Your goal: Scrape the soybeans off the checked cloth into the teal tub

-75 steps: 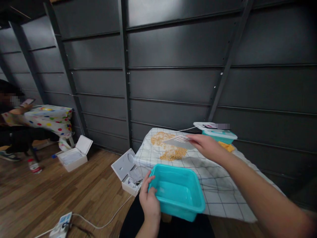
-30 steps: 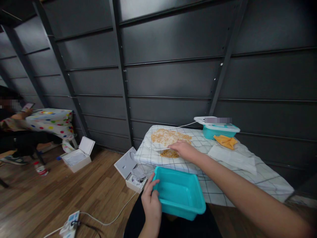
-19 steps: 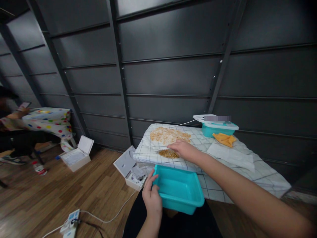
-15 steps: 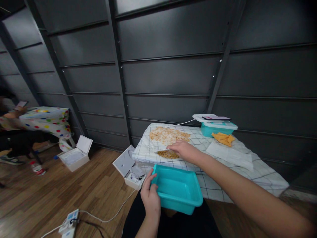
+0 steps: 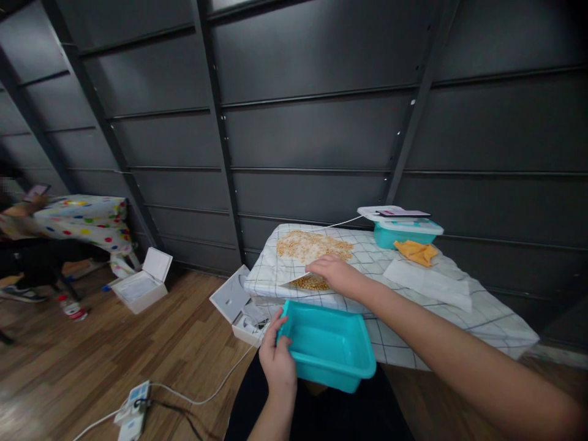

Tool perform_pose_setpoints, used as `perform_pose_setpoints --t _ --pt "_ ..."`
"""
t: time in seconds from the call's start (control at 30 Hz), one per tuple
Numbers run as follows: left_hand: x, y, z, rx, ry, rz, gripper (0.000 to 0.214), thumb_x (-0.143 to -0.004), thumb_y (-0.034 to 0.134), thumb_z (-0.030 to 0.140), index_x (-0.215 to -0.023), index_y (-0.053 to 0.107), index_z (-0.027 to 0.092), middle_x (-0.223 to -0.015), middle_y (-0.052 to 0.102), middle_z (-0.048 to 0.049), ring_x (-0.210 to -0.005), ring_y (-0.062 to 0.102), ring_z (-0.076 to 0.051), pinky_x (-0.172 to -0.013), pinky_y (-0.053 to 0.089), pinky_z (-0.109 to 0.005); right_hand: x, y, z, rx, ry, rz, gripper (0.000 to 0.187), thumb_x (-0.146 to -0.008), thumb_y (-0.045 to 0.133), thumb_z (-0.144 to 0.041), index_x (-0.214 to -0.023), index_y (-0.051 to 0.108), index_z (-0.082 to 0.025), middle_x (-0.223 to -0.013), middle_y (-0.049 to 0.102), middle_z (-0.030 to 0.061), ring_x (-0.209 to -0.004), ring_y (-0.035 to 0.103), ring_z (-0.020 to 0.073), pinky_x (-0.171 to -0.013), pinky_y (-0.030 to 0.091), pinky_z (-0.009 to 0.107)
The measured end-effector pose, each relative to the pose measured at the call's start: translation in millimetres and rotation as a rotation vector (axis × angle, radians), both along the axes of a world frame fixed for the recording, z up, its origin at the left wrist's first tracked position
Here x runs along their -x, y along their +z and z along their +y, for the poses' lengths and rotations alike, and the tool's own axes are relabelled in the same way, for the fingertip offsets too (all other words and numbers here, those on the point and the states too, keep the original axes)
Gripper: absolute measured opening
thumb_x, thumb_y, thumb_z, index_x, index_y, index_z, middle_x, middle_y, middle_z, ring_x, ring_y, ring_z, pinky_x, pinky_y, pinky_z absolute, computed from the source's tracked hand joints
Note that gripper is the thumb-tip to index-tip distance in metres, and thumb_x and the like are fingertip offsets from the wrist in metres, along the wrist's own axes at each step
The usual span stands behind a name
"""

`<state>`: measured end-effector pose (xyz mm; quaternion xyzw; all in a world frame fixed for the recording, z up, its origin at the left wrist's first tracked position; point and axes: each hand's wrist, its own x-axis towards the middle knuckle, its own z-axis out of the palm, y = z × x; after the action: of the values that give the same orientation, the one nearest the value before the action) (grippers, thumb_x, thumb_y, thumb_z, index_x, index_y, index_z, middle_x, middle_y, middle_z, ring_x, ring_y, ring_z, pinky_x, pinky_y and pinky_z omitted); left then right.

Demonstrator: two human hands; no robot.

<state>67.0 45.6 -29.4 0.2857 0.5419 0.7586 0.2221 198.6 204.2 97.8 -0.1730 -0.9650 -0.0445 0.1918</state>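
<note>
My left hand (image 5: 277,362) grips the near left rim of an empty teal plastic tub (image 5: 327,343) held at the table's front edge. My right hand (image 5: 335,274) reaches over the checked tablecloth (image 5: 404,309) and holds a flat white card (image 5: 288,280), its fingers closed on it. A small heap of yellow grains (image 5: 313,282) lies against the card near the table's edge. A wider spread of the same grains (image 5: 312,245) lies farther back on the cloth.
At the back of the table stand a teal lidded box (image 5: 403,229), an orange cloth (image 5: 417,251) and a folded white cloth (image 5: 427,283). Open white boxes (image 5: 239,303) and a power strip (image 5: 131,411) lie on the wooden floor. Another person sits far left at a dotted table (image 5: 85,214).
My right hand came down from above the grain pile and dragged the card with a small heap of grains toward the table's near edge. The left hand kept hold of the tub.
</note>
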Motion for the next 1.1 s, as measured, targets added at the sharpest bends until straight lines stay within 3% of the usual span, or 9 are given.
perform_pose_setpoints --t 0.3,0.73,0.97,1.1 --pt "-0.8 -0.9 1.3 -0.008 0.006 -0.019 0.037 -0.061 0.050 0.011 -0.090 0.071 0.020 -0.119 0.066 -0.0071 -0.119 0.053 -0.027 -0.106 0.034 -0.044 -19.7 0.9 3.1 0.017 0.044 0.028 0.037 -0.079 0.045 -0.001 -0.103 0.066 -0.020 -0.101 0.068 0.0073 -0.096 0.057 0.0198 -0.089 0.039 0.036" --pt "-3.7 0.1 3.3 -0.040 0.015 -0.059 0.041 -0.060 0.051 0.011 -0.096 0.068 0.018 -0.119 0.066 -0.0085 -0.117 0.054 -0.027 -0.104 0.035 -0.044 -34.1 3.8 -3.0 0.049 0.097 0.048 0.029 -0.083 0.042 -0.004 -0.096 0.065 -0.018 -0.091 0.066 0.0073 -0.089 0.055 0.0201 -0.085 0.040 0.035" --pt "-5.8 5.9 2.4 -0.012 0.002 -0.078 0.045 -0.060 0.051 0.013 -0.101 0.068 0.017 -0.119 0.066 -0.0084 -0.118 0.054 -0.027 -0.104 0.036 -0.042 -39.8 2.7 -5.6 0.044 0.104 0.067 0.031 -0.085 0.041 -0.005 -0.098 0.065 -0.019 -0.096 0.067 0.0080 -0.092 0.056 0.0202 -0.086 0.042 0.037" --pt "-6.7 5.6 2.9 0.017 0.007 -0.071 0.044 -0.060 0.052 0.013 -0.101 0.068 0.018 -0.118 0.066 -0.0075 -0.117 0.054 -0.027 -0.104 0.036 -0.042 -47.4 8.1 -2.8 -0.021 0.021 0.152 0.042 -0.079 0.040 0.000 -0.106 0.065 -0.018 -0.104 0.068 0.0095 -0.100 0.058 0.0213 -0.091 0.042 0.041"
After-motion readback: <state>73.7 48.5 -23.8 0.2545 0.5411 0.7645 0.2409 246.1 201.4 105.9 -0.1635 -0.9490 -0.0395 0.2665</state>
